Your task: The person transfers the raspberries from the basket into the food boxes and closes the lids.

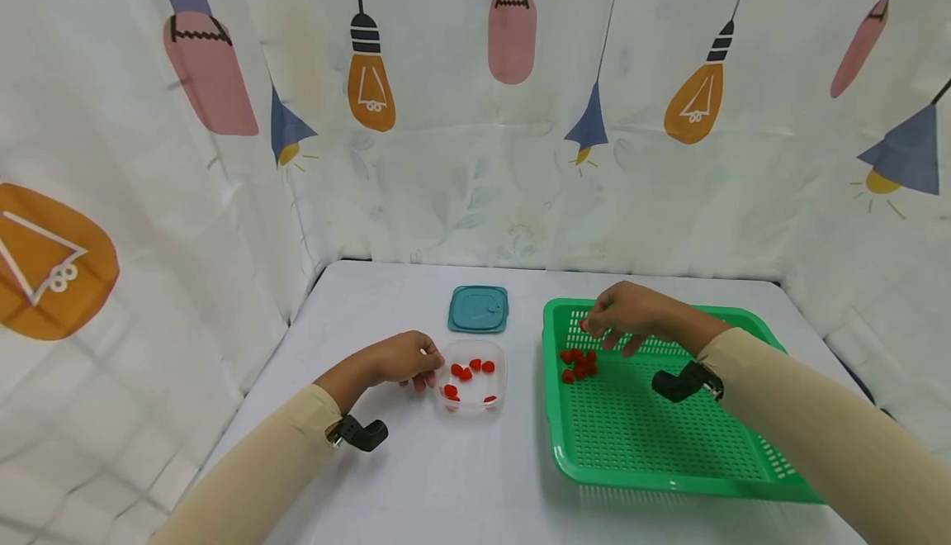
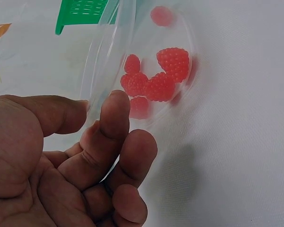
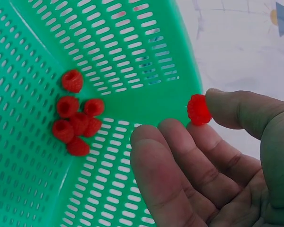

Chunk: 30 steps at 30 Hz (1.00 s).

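My right hand (image 1: 635,314) is over the back left corner of a green plastic basket (image 1: 669,429). In the right wrist view, a red raspberry (image 3: 199,109) is pinched between its thumb and a fingertip. Several more raspberries (image 3: 79,124) lie clustered on the basket's floor near that corner. My left hand (image 1: 404,359) grips the left rim of a clear plastic container (image 1: 503,376), thumb and index finger on either side of its wall in the left wrist view. Several loose raspberries (image 2: 160,87) sit inside the container, spread over its bottom.
A teal square lid (image 1: 478,309) lies flat on the white-covered table (image 1: 401,471), just behind the container. The basket's raised perforated sides stand to the right of the container. A white curtain (image 1: 461,190) printed with lamps hangs behind and beside the table.
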Each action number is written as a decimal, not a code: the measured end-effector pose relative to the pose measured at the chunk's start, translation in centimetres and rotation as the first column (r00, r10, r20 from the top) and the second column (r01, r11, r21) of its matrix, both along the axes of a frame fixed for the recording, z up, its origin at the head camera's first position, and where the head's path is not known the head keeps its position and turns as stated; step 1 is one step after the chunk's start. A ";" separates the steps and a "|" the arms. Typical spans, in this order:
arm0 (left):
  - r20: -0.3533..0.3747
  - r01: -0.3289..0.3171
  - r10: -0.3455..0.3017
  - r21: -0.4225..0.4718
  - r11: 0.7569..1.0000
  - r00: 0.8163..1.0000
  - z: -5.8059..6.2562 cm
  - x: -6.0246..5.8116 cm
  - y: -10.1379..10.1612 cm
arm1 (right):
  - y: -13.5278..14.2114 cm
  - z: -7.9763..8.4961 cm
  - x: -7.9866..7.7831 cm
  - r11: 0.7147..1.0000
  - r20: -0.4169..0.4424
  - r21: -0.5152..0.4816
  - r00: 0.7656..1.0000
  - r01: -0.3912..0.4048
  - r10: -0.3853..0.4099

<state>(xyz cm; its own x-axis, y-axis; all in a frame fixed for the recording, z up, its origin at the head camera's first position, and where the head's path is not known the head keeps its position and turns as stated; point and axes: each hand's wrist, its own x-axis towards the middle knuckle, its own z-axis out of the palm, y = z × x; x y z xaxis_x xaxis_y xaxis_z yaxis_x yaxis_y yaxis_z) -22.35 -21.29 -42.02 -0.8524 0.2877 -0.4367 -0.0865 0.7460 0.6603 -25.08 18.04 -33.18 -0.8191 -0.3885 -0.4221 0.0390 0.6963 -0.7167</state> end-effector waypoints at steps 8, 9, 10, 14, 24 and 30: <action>0.002 0.000 0.000 0.001 1.000 1.000 0.0 0.0 -0.1 | -1.0 0.7 0.0 1.000 0.013 -0.013 1.000 -0.007 0.007; 0.003 0.000 0.000 0.003 1.000 1.000 0.0 0.0 -0.1 | -1.2 0.8 0.1 1.000 0.013 -0.016 1.000 -0.010 0.010; 0.004 0.000 0.000 0.004 1.000 1.000 0.0 0.0 -0.1 | -1.3 0.8 0.1 1.000 0.013 -0.018 1.000 -0.010 0.010; 0.007 0.000 0.000 0.012 1.000 1.000 0.0 0.0 0.0 | -1.8 1.0 0.1 1.000 0.005 -0.016 1.000 -0.017 0.017; 0.002 0.001 -0.001 0.012 1.000 1.000 -0.1 0.0 0.0 | -3.4 1.7 0.1 1.000 -0.001 -0.019 1.000 -0.022 0.022; -0.002 -0.002 0.002 0.010 1.000 1.000 -0.1 0.0 0.0 | -4.5 1.9 0.0 0.999 0.000 -0.017 1.000 -0.029 0.029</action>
<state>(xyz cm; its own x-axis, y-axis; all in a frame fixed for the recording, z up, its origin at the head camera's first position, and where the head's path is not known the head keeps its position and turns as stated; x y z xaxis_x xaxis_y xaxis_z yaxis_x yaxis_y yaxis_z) -22.30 -21.27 -42.10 -0.8538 0.2905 -0.4320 -0.0861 0.7396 0.6676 -25.11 13.58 -31.32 -0.8075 -0.4190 -0.4152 0.0192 0.6848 -0.7285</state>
